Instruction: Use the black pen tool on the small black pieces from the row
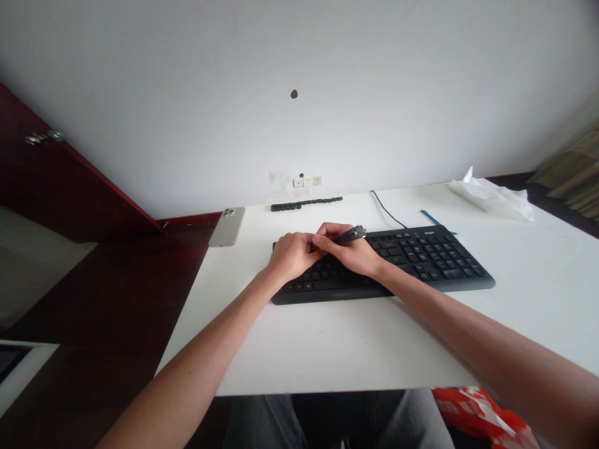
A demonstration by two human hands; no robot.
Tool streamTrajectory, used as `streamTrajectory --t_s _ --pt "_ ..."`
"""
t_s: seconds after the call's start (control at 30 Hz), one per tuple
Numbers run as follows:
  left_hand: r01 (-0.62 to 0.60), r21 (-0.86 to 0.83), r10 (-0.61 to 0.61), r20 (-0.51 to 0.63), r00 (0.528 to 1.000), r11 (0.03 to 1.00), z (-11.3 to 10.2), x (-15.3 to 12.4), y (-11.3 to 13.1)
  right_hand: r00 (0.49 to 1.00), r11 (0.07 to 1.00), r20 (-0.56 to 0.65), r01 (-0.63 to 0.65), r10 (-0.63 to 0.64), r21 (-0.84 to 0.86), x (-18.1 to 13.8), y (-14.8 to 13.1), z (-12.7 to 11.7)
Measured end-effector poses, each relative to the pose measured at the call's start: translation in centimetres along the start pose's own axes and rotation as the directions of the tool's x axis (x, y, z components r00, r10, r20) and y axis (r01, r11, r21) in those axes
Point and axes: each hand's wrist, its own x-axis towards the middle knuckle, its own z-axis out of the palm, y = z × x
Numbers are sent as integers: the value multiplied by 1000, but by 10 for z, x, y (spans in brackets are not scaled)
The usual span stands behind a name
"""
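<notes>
A black keyboard [337,290] lies on the white table in front of me, its upper left keys covered by my hands. My right hand [350,252] is closed around a black pen-like tool [350,235], whose shiny end points up to the right. The tool's lower end is hidden by my fingers. Against it, over the left half of the keyboard, rests my left hand [294,252] with its fingers bent together. What those fingers hold, if anything, is hidden. A row of small black pieces, apparently keycaps [306,204], stands along the table's back edge.
A phone [228,227] lies face down at the table's left edge. Behind the keyboard are its cable [389,212] and a thin blue stick [430,217]. A crumpled white plastic bag [496,201] sits back right. Below the table is a red bag [482,411].
</notes>
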Motion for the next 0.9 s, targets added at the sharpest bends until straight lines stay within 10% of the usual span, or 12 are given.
streamTrajectory --t_s 0.4,0.67,0.9 --pt "-149 55 153 -68 986 987 5 -2 0 990 999 -136 -25 29 29 -3 -3 14" --pt "-255 65 234 233 944 965 9 4 -10 990 1000 -136 -30 30 -3 -8 -2 16" --pt "-253 82 223 271 936 964 12 8 -14 991 1000 -131 -27 25 -11 -9 -2 17"
